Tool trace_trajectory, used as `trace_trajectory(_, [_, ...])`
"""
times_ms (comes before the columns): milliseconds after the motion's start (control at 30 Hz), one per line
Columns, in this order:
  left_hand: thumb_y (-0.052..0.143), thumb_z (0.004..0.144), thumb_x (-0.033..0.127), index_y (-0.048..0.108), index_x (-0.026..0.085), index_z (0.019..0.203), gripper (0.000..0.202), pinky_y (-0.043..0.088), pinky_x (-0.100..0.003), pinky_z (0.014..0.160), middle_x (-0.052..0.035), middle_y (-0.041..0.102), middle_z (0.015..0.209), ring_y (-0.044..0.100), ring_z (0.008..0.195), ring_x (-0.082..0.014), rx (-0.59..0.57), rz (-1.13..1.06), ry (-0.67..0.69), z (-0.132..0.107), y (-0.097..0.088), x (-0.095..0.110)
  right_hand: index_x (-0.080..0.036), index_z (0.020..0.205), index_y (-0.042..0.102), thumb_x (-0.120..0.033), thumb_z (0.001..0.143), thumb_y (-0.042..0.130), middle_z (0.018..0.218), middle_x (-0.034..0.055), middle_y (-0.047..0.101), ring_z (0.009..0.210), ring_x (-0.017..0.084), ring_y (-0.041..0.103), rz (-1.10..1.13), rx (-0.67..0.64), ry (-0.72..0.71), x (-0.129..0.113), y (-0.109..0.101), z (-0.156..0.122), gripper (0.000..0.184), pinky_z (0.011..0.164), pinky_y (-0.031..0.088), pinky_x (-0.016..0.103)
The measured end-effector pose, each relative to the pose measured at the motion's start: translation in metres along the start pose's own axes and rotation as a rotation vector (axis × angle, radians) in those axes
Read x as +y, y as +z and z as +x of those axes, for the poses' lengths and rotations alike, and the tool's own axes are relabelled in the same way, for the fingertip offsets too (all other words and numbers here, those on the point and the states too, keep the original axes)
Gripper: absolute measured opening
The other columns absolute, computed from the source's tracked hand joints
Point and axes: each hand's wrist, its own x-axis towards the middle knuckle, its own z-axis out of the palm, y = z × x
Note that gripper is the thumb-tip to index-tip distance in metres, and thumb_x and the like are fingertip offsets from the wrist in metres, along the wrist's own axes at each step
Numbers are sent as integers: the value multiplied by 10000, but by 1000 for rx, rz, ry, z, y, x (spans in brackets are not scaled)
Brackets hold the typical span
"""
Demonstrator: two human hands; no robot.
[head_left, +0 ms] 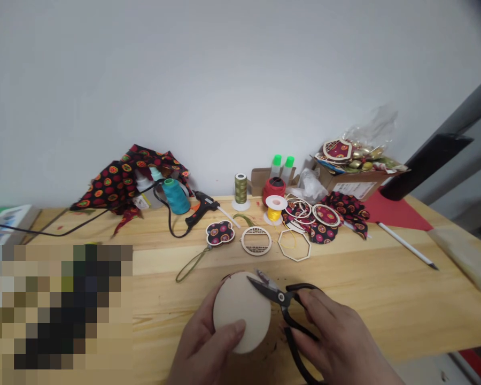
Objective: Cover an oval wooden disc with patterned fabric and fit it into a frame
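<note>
At the tabletop's (385, 289) near edge, the left hand (206, 345) clasps a pale round disc (240, 307), thumb pressed on its face. The right hand (339, 339) is closed through the handles of black scissors (282, 298), whose slightly parted tips meet the disc's upper rim. Farther back lie a lattice circle (256, 240) and an octagon frame (294, 245), with a glue gun (202, 207) near the far edge.

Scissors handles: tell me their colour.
Black, clearest in the head view: the right hand grips the scissors handles beside the pale disc in the left hand.
</note>
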Motion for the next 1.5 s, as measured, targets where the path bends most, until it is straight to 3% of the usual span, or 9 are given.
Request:
trace_trajectory(533, [732,599,162,652,194,1112,520,508,-372,840,-86,720,1028,601,1043,-328,-25,3,-11,1,-2,0,-149,1040,464,-232,884,384,824,118,675,678,214,683,-89,13,-28,-1,-1,-1,195,536,571,304])
trace_trajectory(867, [710,604,155,668,195,1072,471,488,-366,863,-78,724,1015,594,1051,-321,7,16,-4,-3,4,0,-159,1044,484,-225,858,451,824,87,663,673,197,666,-2,-49,13,3,-1,-4,200,534,537,287])
trace_trajectory(1100, [717,598,146,638,207,1134,544,473,-371,885,-79,715,1043,606,1029,-308,3,26,-10,0,1,-2,-158,973,531,-208,844,449,754,63,666,612,182,652,49,-68,45,3,0,-6,161,510,503,266])
trace_trajectory(1167, [715,591,142,618,201,1163,584,479,-366,868,-82,715,1039,610,1019,-306,14,37,-16,1,1,-1,-167,927,551,-205,841,440,731,53,668,597,176,647,78,-67,80,4,2,-4,146,511,496,259])
trace_trajectory(1367, [715,589,161,645,160,1107,523,474,-334,853,-91,714,1033,618,998,-296,66,50,0,1,1,2,-197,750,559,-285,837,487,602,-4,601,529,133,565,261,-89,367,4,2,0,144,490,457,210])
trace_trajectory(1500, [718,611,170,648,163,1105,499,472,-330,863,-87,714,1036,615,1010,-290,52,45,16,2,1,1,-200,869,548,-287,758,573,663,-1,597,559,143,563,201,-111,345,-5,-5,-1,144,512,474,237])
